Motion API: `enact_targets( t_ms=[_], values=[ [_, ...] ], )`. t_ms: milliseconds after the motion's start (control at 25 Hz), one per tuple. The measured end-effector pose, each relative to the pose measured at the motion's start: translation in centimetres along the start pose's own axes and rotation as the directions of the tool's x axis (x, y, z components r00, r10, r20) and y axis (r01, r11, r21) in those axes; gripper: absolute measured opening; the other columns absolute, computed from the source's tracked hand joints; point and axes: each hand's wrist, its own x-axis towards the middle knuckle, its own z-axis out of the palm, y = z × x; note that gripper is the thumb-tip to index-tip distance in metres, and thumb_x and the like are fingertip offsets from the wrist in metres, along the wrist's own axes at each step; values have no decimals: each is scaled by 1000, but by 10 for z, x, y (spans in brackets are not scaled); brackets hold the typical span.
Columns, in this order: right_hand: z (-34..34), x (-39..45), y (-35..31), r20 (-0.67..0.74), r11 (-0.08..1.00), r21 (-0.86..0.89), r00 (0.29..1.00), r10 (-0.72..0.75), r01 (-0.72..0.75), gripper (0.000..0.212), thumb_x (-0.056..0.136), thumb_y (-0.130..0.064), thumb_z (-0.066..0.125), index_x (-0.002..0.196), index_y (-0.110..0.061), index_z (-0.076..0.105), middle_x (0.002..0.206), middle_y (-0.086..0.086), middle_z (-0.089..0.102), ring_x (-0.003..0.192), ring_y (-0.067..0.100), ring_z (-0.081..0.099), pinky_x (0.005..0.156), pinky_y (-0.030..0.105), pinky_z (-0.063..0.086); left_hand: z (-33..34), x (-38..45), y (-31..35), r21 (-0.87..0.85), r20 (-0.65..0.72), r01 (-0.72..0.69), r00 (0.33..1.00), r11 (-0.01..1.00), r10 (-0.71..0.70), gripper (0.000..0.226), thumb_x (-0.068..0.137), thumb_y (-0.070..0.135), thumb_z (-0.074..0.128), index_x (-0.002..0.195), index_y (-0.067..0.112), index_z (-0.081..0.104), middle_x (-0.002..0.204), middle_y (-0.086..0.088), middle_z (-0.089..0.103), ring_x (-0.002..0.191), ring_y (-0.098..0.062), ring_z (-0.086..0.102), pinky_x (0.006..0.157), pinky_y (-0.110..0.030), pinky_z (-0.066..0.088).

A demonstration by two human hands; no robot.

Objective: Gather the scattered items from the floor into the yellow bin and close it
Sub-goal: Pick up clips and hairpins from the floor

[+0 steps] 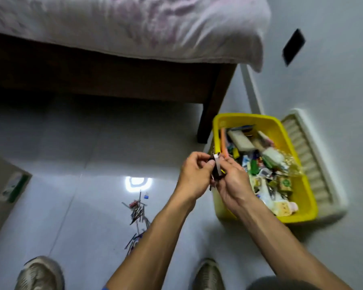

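- Pale tiled floor lay open between the bed and the yellow bin, which stood lidless beside the bed leg, its white lid just beyond.
- Loose pens lay scattered near the shoes.
- Left hand and right hand met above the bin's near rim, fingers curled, pinching a small dark bundle.

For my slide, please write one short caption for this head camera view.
Both hands, left and right, hold a small bundle beside the open yellow bin; scattered items remain on the floor.
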Motion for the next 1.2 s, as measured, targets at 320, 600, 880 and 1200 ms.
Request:
enact_targets(
  t_ms=[320,600,880,1200],
  values=[
    [-78,24,-62,-143,789,-611,973,-181,57,42,96,-2,38,135,-14,51,133,12,59,111,26,59,83,39,53,77,16,12,133,105,15,994,991,-29,29,98,12,52,126,10,60,117,-7,64,101,-23,64,91,-41,55],
    [-15,-2,1,163,615,-731,951,-262,295,45,93,5,42,123,-24,59,112,-15,62,102,4,61,78,12,47,-24,3,-49,158,-157,105,984,982,-80,35,99,14,49,132,20,57,127,1,60,112,-15,57,98,-31,48],
    [29,8,134,263,509,-860,891,371,41,24,94,-5,49,101,-20,67,102,5,71,80,18,66,71,32,55,-147,-3,-152,352,-366,348,906,869,-214,35,94,10,51,127,19,60,129,-3,61,113,-20,58,95,-29,46],
    [66,91,238,470,-99,-854,838,278,511,53,90,-10,55,141,-18,42,141,6,43,123,27,46,102,38,43,-208,40,-225,749,-283,274,956,603,-83,36,86,12,53,122,9,52,129,-9,46,117,-26,41,95,-35,44]
  ],
)
